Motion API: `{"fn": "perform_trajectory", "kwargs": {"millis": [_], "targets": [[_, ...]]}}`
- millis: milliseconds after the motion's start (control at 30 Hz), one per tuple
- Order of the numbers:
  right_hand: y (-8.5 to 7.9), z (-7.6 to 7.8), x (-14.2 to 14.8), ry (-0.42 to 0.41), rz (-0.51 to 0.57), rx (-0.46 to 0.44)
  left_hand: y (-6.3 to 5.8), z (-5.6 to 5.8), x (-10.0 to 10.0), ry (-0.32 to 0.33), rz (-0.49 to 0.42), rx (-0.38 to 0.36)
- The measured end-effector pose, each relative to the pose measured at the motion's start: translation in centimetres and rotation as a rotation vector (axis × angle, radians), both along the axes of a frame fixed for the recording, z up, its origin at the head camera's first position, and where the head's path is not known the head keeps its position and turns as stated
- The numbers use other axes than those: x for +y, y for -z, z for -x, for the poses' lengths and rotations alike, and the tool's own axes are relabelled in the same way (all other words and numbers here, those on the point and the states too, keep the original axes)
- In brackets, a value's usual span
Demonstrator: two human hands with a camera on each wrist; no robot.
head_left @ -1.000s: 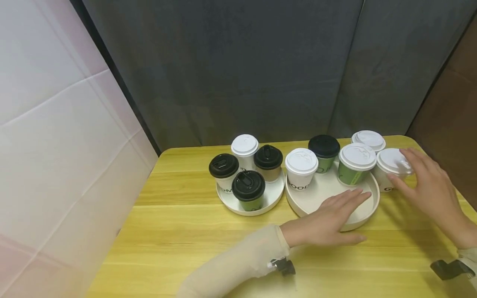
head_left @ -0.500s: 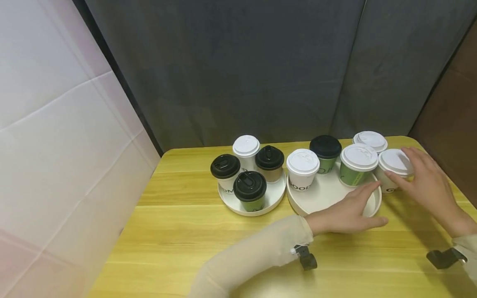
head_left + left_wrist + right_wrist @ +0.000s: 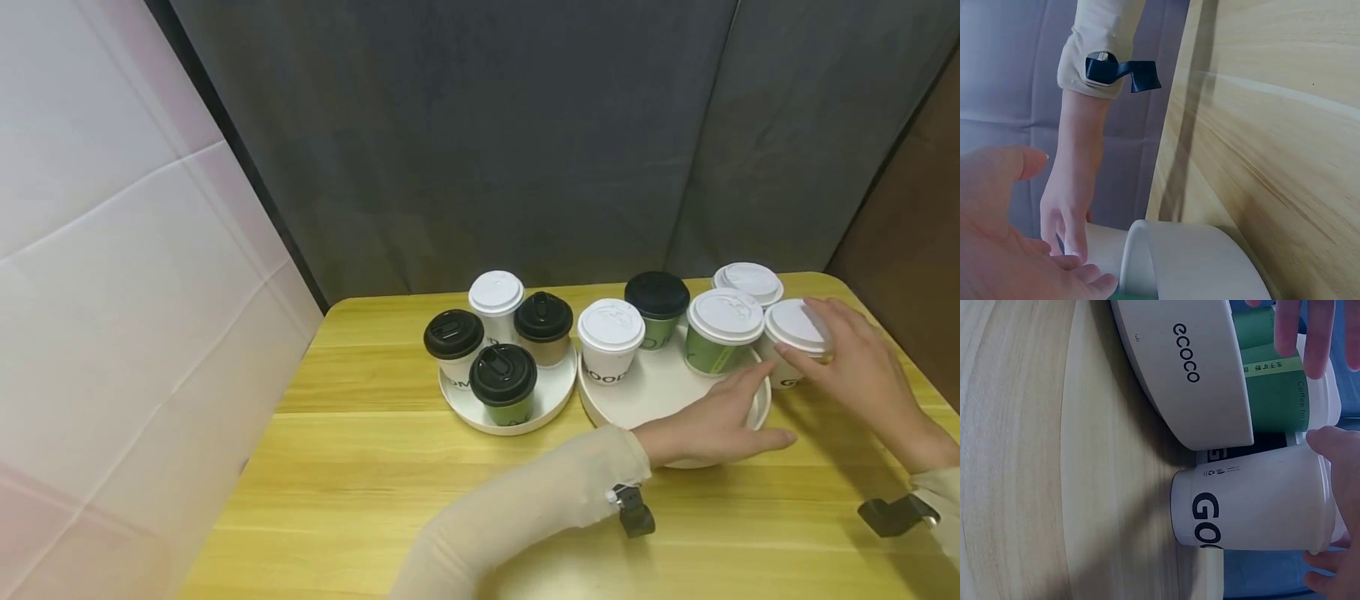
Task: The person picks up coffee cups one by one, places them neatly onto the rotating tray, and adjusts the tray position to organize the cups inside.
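A white paper cup with a white lid stands upright on the table, just right of the larger round tray. My right hand grips it at the lid, thumb on one side and fingers on the other; the right wrist view shows black lettering on the cup. Over the tray's front right rim, my left hand reaches with extended fingers and holds nothing. Just beyond those fingers, a green cup with a white lid stands in the tray. Whether the left fingertips touch anything, I cannot tell.
Also in the tray are a white cup and a black-lidded green cup. Another white-lidded cup stands behind at right. A smaller plate at left bears several lidded cups. Grey cloth hangs behind the table.
My left hand has moved right and slightly away from me over the tray, towards the right hand. The right hand has closed slightly around the white cup's lid; the cups stay put.
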State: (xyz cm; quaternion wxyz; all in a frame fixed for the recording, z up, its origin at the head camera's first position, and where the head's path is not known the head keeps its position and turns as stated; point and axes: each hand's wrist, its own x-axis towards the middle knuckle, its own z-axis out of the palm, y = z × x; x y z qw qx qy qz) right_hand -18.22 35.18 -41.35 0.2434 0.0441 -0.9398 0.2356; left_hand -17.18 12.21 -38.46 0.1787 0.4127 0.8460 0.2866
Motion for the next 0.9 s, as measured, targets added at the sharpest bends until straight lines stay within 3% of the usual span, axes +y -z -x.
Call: {"fn": "perform_trajectory", "kwargs": {"millis": [267,567,900], "targets": [[0.3,0.2,0.1,0.016,0.017,-0.041,0.9,0.4,1.0,-0.029,0.019,-0.007],[0.3,-0.1,0.1,0.036,0.089,0.032,1.4,0.9,1.8,-0.048,0.008,0.017],[-1.2,-2.2,-0.1,0.092,0.136,0.008,1.7,1.1,2.4,-0.070,-0.011,-0.093]]}}
